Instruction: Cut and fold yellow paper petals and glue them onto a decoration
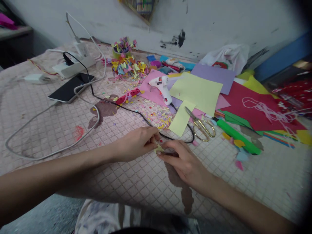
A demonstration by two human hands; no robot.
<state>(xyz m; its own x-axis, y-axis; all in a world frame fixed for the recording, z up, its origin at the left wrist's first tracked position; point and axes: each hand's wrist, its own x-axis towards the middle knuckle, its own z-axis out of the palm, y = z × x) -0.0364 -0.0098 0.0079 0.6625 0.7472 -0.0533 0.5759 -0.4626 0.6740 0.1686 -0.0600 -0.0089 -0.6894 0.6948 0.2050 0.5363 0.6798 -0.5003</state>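
Near the table's front edge, my left hand (140,143) and my right hand (182,159) meet with their fingertips around a small pale yellow paper piece (159,149). Both hands pinch at it, one from each side. Just beyond them lie many tiny paper snippets (161,119) and a pale yellow paper strip (181,120). Gold-handled scissors (200,125) rest with their blade tips on that strip. A white glue gun (162,88) lies on pink paper behind.
A black cable (136,111) loops close behind my hands. To the left are a phone (71,87), a white cable and a power strip (73,66). Coloured sheets (263,104), a green stick (239,136) and pink string lie right. Cut paper pieces (129,66) are heaped behind.
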